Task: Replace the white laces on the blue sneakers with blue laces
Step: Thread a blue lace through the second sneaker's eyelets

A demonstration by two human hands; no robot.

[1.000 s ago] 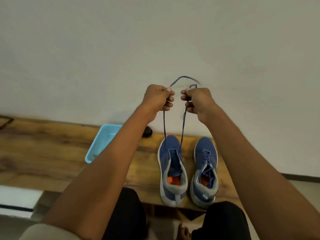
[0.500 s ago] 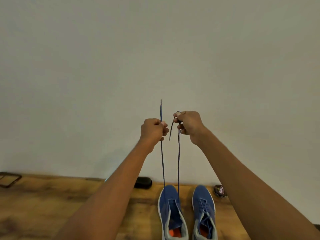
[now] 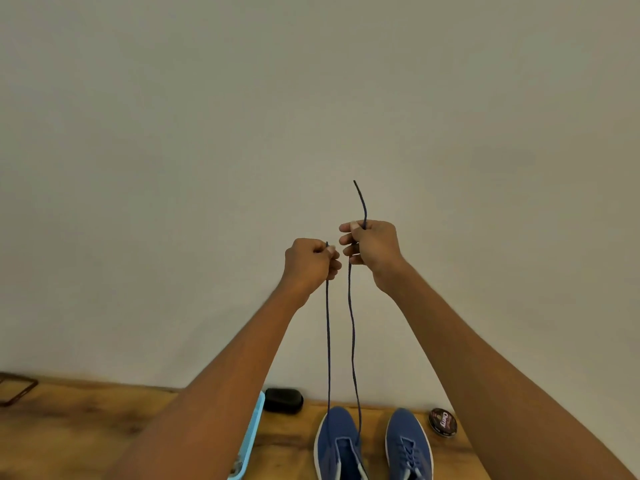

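Both raised fists, left hand [image 3: 309, 265] and right hand [image 3: 372, 248], pinch the thin blue lace [image 3: 352, 327], whose strands drop to the left blue fabric sneaker [image 3: 337, 441] below them, the light-blue plastic tray [image 3: 252, 436] lying lower left, contents unclear.

From my remote view, the thin dark blue woven cord lace [image 3: 328, 341] looks matt and slightly textured. The left blue sneaker with matt knit-cloth upper [image 3: 337, 441] and the right blue cloth sneaker [image 3: 408, 445] carry smooth white rubber-like sole rims. I see a warm brown wooden bench top [image 3: 86, 434] with visible grain and a low sheen. The light blue smooth plastic tray [image 3: 252, 441], the small black matt case [image 3: 284, 400] and the round glossy polish tin [image 3: 442, 423] sit against a flat, matt off-white painted wall [image 3: 173, 168].
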